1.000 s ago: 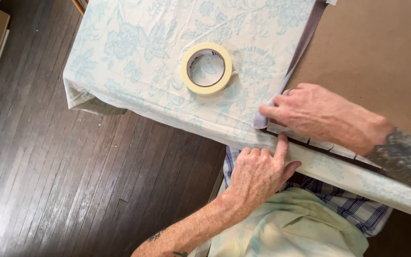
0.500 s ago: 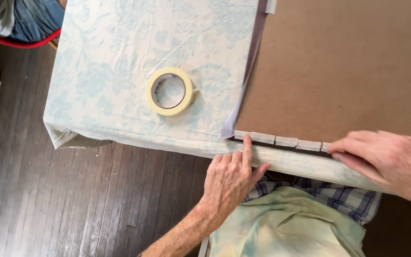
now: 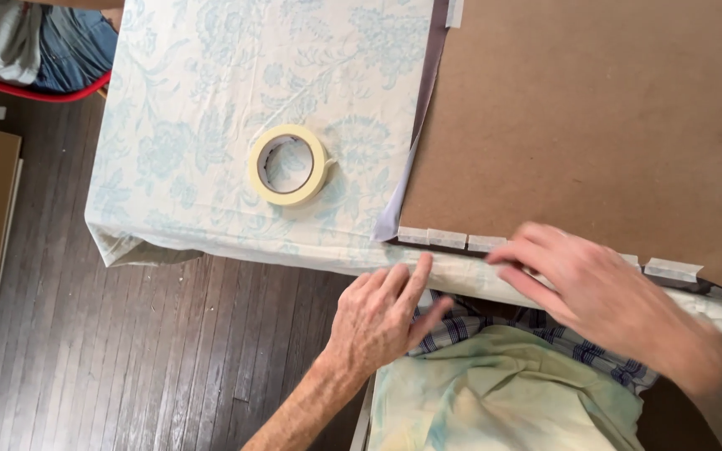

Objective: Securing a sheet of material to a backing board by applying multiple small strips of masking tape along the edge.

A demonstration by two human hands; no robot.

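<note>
Brown hardboard panel [image 3: 578, 134] lies flat on the table, its near edge at the table's front edge, fixed there with a row of short pale masking-tape strips [image 3: 444, 238]. I see my right hand [image 3: 595, 288] spread flat, palm down, over that near edge, fingers [image 3: 524, 250] extended and pressing on the taped line; it grips nothing. It is motion-blurred, so I cannot tell exactly which strip it touches. My left hand [image 3: 382, 313] rests against the table's front edge just left of the right one, index finger [image 3: 418, 276] stretched up onto the cloth edge, other fingers loosely curled, holding nothing. The 2 hands are near each other, not touching.

A thin grey-purple sheet [image 3: 411, 159] shows along the panel's left side. Left of it, 1 cream roll of masking tape [image 3: 288, 165] lies flat on the white tablecloth with pale blue floral print [image 3: 185, 100]. Below the hands: checked blue shirt [image 3: 478, 317], pale green apron [image 3: 503, 392]. Dark wooden plank floor [image 3: 127, 351] on the left.
</note>
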